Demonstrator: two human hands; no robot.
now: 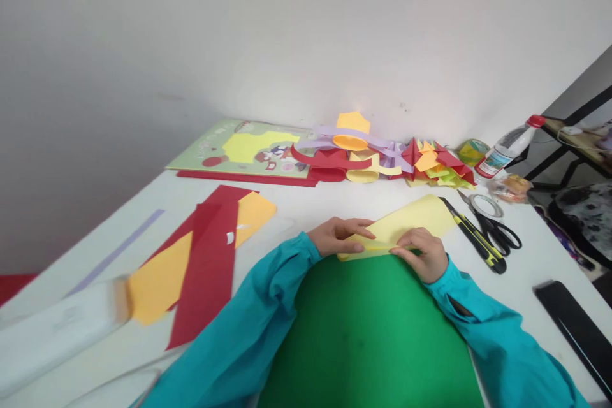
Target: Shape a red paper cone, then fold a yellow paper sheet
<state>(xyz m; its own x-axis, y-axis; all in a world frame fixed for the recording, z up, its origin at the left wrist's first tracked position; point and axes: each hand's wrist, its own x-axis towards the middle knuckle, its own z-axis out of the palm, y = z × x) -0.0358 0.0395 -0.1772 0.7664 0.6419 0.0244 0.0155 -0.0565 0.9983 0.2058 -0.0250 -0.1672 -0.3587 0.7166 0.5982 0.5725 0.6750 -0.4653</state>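
A pale yellow sheet of paper [411, 217] lies at the far edge of the green mat [373, 338], its near edge folded or rolled over. My left hand [340, 236] closes on the left part of that fold, thumb and fingers on the paper. Farther right, my right hand [421, 252] pinches the same edge between thumb and fingers. Beside the sheet's right end rest a yellow-and-black utility knife [478, 239] and black-handled scissors [495, 229].
Red paper [210, 274] and orange pieces [162, 277] lie left, near a blurred white object [62, 331]. Folded paper shapes [354, 153] line the wall beside a green pad [210, 146]. At right are a tape roll [486, 205], a bottle [509, 146] and a black phone-like object [574, 328].
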